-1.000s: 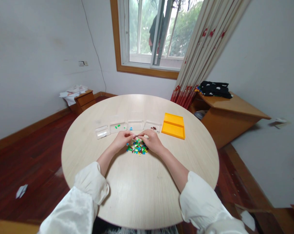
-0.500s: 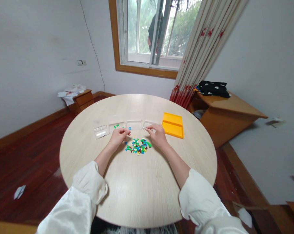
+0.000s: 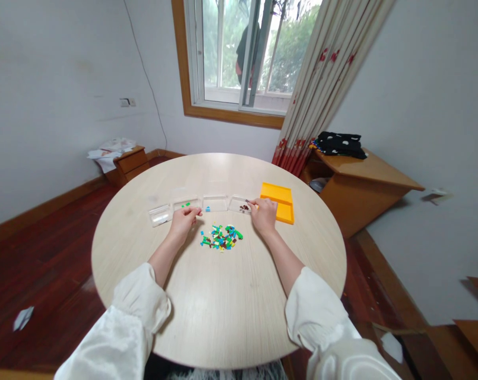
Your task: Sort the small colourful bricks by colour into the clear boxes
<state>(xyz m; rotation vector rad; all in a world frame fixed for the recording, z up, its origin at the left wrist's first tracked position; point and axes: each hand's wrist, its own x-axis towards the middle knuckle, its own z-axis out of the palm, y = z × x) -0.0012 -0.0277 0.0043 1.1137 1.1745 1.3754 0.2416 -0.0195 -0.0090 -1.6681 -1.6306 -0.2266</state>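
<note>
A small pile of coloured bricks (image 3: 221, 238) lies in the middle of the round table (image 3: 219, 295). Behind it stands a row of clear plastic trays (image 3: 213, 202). My left hand (image 3: 183, 218) reaches to the tray holding green bricks (image 3: 187, 205), its fingers pinched together on something too small to name. My right hand (image 3: 265, 213) rests by the rightmost clear tray, which holds brown bricks (image 3: 244, 207); its fingers are curled in a pinch over the tray's edge.
A yellow tray (image 3: 280, 203) lies right of my right hand. A low wooden cabinet (image 3: 361, 182) with dark cloth on it stands right of the table, a curtain behind it. A small wooden stand (image 3: 128, 161) with papers sits at the left wall.
Both hands left the pile, where they met a second ago, and moved apart toward the trays: the left to the green tray, the right to the brown one.
</note>
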